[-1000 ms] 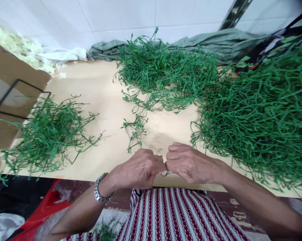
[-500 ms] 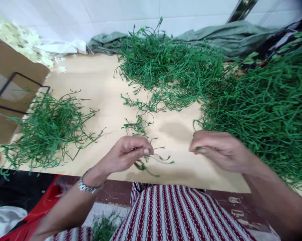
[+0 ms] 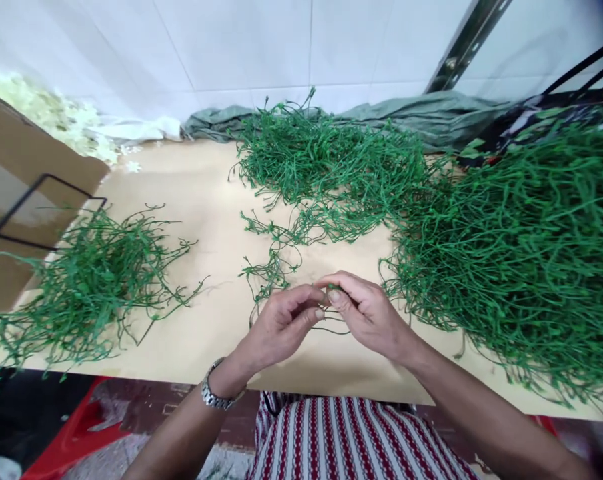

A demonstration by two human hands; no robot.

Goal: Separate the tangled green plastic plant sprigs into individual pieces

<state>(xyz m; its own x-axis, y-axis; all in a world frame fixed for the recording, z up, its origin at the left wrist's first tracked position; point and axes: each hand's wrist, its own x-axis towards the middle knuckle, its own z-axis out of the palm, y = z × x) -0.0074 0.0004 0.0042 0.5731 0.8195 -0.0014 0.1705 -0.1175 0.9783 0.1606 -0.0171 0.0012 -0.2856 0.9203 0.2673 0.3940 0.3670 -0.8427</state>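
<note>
My left hand [image 3: 287, 328], a watch on its wrist, meets my right hand [image 3: 369, 312] above the front middle of the table. Thin green plastic-looking stems [image 3: 331, 330] run between the two hands. My left fingers are closed on them in a pinch. Between the thumb and fingers of my right hand shows a small green stem tip [image 3: 331, 287]; those fingers are closed too. Just beyond my left hand lies a small cluster of loose stems [image 3: 269, 270]. How the held stems meet is partly hidden by the fingers.
A large stem heap [image 3: 521, 253] covers the right side, joined to another pile [image 3: 331, 153] at the back. At left lies a smaller tangled pile [image 3: 101, 280] beside a cardboard box [image 3: 31, 153] and a black wire frame [image 3: 26, 193]. Green cloth [image 3: 441, 117] lines the wall.
My right hand has moved left from beside the large heap and now meets my left hand. The loose ends at my left fingertips now lie between both hands. The view has shifted slightly.
</note>
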